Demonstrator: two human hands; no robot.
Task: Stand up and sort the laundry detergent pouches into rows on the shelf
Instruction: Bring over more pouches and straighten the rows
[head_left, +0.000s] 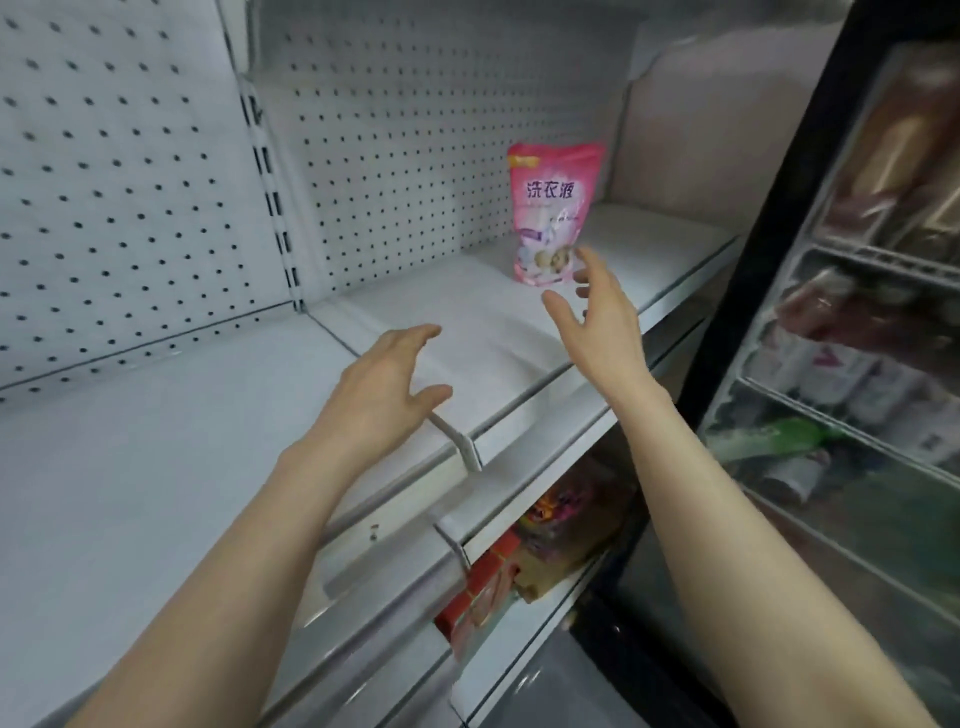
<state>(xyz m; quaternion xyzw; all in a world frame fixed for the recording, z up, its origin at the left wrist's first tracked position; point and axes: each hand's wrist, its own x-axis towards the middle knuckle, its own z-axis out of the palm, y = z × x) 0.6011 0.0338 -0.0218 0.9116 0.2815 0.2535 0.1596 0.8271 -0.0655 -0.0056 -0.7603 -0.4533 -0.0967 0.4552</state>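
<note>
While the left hand (384, 384) and the right hand (597, 317) reach out, fingers spread and holding nothing, one pink pouch (550, 213) stands upright at the back of the white shelf (156, 467), just past the right hand. It says 洗衣液. A glass fridge (857, 364) stands on the right. Red packs (483, 587) lie on the level below.

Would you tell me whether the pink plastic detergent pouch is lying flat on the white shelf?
No, the pink plastic detergent pouch stands upright on the white metal shelf, close to the perforated back panel.
</note>
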